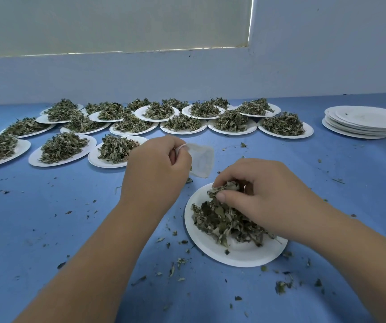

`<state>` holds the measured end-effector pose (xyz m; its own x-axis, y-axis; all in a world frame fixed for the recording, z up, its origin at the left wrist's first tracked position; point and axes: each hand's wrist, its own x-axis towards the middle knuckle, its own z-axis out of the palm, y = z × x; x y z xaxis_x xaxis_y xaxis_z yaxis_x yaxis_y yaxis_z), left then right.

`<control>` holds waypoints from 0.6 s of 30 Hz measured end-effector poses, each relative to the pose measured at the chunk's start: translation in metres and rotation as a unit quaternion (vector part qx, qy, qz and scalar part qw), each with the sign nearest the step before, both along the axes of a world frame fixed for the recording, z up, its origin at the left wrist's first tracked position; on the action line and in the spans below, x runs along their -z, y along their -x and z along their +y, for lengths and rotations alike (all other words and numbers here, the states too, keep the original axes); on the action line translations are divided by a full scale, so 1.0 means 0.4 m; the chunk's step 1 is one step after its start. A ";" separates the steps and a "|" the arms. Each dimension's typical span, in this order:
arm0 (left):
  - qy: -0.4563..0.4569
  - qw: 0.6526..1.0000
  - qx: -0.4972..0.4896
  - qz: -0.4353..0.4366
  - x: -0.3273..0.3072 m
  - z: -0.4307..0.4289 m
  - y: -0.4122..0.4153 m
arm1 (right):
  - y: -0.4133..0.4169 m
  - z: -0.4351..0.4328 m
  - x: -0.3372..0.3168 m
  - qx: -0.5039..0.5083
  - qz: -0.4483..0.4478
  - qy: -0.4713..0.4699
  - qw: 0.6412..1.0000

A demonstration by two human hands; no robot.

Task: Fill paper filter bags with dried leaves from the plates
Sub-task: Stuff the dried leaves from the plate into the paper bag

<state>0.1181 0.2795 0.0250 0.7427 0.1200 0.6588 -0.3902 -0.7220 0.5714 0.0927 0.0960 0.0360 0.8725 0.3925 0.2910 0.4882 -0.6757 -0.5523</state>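
A white paper plate (241, 255) lies on the blue table in front of me, with a heap of dried leaves (222, 220) on it. My right hand (262, 192) is curled over the top of the heap and pinches a bunch of leaves between thumb and fingers. Just left of it, my left hand (157, 169) holds a white paper filter bag (201, 159) by its top edge, above the table. The bag hangs beside the plate's far rim.
Several white plates heaped with dried leaves (122, 148) fill the far half of the table up to the wall. A stack of bare plates (362, 122) stands at the far right. Leaf crumbs (178, 264) are scattered over the blue tabletop around the near plate.
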 end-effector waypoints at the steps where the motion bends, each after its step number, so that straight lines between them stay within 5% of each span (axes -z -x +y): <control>1: -0.005 1.000 0.001 0.001 0.000 -0.002 0.001 | -0.001 -0.003 -0.002 0.005 -0.001 -0.016 1.000; 9: -0.056 0.998 0.025 0.012 0.008 -0.027 0.007 | -0.009 -0.015 -0.007 0.043 -0.026 -0.142 0.989; 18: -0.069 0.995 0.065 0.017 0.003 -0.056 0.025 | -0.018 0.008 0.005 0.089 -0.100 -0.056 0.989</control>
<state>0.1081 0.2570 0.0238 0.7688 -0.0688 0.6358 -0.4669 -0.7397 0.4845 0.1001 0.0993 0.0340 0.8459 0.1929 0.4972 0.4734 -0.7008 -0.5336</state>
